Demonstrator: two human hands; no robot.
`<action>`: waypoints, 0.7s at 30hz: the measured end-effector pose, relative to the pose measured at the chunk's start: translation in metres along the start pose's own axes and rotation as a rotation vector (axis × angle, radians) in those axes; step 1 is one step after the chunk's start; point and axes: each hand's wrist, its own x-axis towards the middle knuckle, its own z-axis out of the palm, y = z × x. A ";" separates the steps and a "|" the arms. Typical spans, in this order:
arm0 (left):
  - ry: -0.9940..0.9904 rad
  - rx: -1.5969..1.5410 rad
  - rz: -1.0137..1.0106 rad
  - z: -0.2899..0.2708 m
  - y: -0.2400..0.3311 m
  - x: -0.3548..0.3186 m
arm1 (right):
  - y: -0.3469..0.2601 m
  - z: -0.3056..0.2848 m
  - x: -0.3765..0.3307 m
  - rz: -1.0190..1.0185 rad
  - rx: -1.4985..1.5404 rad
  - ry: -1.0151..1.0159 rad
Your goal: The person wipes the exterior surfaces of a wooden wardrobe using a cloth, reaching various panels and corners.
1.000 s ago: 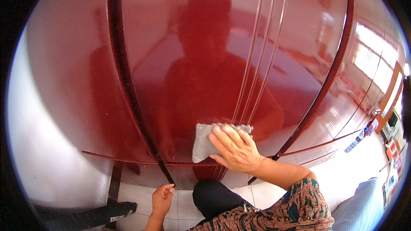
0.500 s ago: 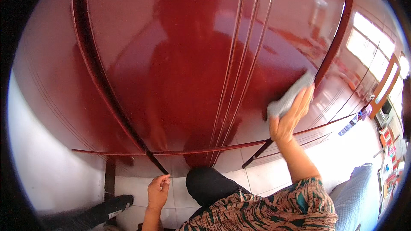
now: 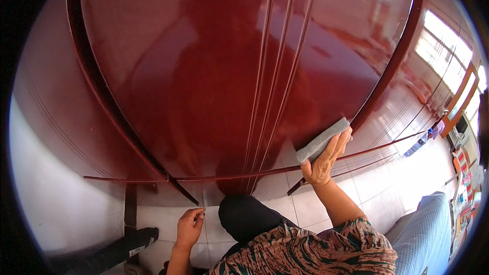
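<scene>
My right hand presses a folded grey cloth flat against the glossy dark red cabinet door, low near the door's right edge. The thumb lies at the cloth's lower end and the fingers stretch along its near side. My left hand hangs low in front of the cabinet, beside my knee. Its fingers are loosely curled together with nothing visible in them, and it stays apart from the cloth. Three grooves run down the door, which mirrors my dark outline.
Light floor tiles lie below the cabinet. A long black object rests on the floor at the left, by a white wall. On the right are a bed with a pale blue cover, a cluttered shelf and a wood-framed door.
My right hand has slid the cloth down and to the left along the cabinet door. My left hand has barely moved. The view has shifted slightly.
</scene>
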 end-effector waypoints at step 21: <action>-0.057 0.181 0.013 -0.013 0.014 -0.002 | -0.164 0.078 -0.030 -0.615 0.261 -0.295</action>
